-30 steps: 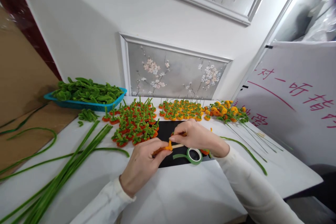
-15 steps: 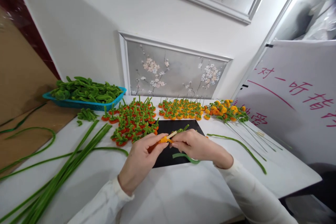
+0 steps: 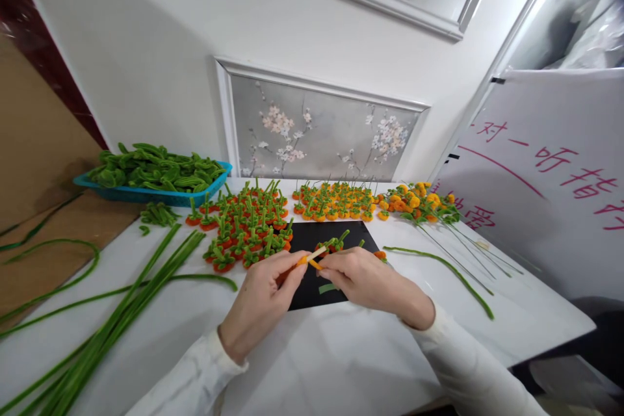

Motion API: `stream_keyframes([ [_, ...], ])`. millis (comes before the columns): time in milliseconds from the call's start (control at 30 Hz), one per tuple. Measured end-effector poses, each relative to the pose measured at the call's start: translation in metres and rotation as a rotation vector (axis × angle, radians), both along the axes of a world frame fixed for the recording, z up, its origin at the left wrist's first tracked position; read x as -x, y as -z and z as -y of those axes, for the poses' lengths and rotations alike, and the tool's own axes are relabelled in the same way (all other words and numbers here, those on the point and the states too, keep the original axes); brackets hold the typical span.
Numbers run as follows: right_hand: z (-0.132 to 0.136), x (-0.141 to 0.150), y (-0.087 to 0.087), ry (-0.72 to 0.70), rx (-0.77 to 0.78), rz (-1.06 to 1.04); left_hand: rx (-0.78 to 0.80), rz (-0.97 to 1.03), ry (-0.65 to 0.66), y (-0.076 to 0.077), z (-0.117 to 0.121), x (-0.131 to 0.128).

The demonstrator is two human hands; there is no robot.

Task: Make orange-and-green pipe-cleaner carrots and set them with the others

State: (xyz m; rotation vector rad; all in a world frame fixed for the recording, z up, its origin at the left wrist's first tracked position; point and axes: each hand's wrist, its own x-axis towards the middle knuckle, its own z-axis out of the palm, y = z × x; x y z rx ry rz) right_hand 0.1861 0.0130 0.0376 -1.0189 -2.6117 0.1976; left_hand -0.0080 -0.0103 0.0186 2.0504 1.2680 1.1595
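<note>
Over the black mat (image 3: pixel 307 296), my left hand (image 3: pixel 256 292) pinches a pale wooden stick (image 3: pixel 318 252) with an orange pipe cleaner (image 3: pixel 316 265) wrapped about it. The stick's bare end points up and to the right. My right hand (image 3: pixel 377 283) grips the free end of that pipe cleaner between thumb and fingers. Most of the wound part is hidden in my left fingers. Below the right hand a strip of green tape (image 3: pixel 328 288) shows, its roll covered. Just behind the hands are a few small red pieces with green stems (image 3: pixel 337 244).
Rows of red-and-green pieces (image 3: pixel 238 227) stand left of the mat, orange ones (image 3: pixel 336 200) behind it. A blue tray (image 3: pixel 141 195) holds green leaf shapes. Long green pipe cleaners (image 3: pixel 127 312) lie at left, another (image 3: pixel 453 266) at right. An orange bunch (image 3: pixel 419 201) lies back right.
My right hand has moved from above the stick down to its near right side, drawing the pipe cleaner round. The stick now tilts upward, and the tape roll has become covered.
</note>
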Motion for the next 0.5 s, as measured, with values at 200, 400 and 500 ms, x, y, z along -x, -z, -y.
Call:
stream_keyframes([
  [200, 0.014, 0.0, -0.008, 0.021, -0.132, 0.128, -0.009, -0.043, 0.005, 0.005, -0.004, 0.003],
  [400, 0.017, 0.005, -0.019, 0.013, -0.228, 0.133, -0.058, -0.186, 0.031, 0.001, -0.002, 0.005],
  [500, 0.012, 0.007, -0.023, 0.002, -0.221, 0.074, -0.064, -0.204, 0.029, 0.0, -0.001, 0.004],
])
